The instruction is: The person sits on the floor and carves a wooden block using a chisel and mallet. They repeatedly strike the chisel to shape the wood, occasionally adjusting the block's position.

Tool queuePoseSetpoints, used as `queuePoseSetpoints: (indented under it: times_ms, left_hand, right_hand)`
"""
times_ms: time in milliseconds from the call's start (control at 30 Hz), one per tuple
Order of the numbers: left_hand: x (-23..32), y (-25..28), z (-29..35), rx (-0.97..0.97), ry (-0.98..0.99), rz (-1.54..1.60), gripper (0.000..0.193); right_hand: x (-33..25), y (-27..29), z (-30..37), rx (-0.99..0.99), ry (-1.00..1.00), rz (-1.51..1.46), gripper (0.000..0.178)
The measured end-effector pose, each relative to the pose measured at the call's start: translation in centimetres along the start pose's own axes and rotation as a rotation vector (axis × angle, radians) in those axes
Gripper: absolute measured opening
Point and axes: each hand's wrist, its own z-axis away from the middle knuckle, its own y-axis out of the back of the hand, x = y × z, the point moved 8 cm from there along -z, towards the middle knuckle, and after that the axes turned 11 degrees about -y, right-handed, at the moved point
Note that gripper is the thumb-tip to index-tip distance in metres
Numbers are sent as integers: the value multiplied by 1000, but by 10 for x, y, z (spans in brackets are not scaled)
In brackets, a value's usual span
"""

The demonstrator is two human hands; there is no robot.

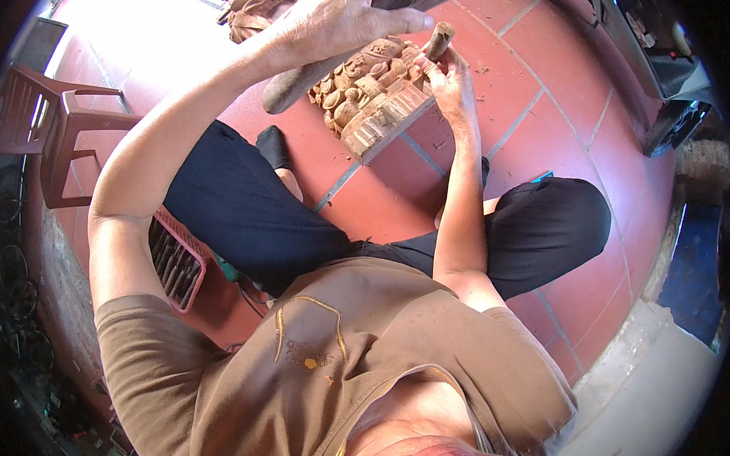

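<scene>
My left hand (341, 19), raised at the top of the view, is closed round a dark wooden mallet (294, 86). One end of the mallet points down toward my left knee; the other runs out past the top edge. Lower and to the right, my right hand (453, 85) grips a chisel by its wooden handle (441, 41), whose butt end points up. The chisel's blade is hidden. Beside that hand, a thick block of carved wood (379, 98) with rounded relief lies on the tiled floor between my feet. The mallet is apart from the chisel handle.
Another wood carving (252, 15) lies farther off at the top. A pink basket (191, 290) of several slim tools sits by my left hip. A brown plastic chair (101, 121) stands at the left. Wood chips dot the red tiles (501, 87). A dark wheel (675, 127) is at the upper right.
</scene>
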Motion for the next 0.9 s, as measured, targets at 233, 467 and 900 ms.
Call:
queuePoseSetpoints:
  times_ms: [233, 467, 900]
  left_hand:
    - [-59, -46, 10, -354, 83, -334, 89]
    - [-63, -40, 10, -350, 42, -288, 89]
    - [-20, -3, -2, -150, 17, -205, 64]
  right_hand:
    - [2, 0, -1, -16, -12, -63, 17]
    - [3, 2, -2, -47, -38, -73, 18]
    - [-2, 4, 3, 15, -16, -110, 19]
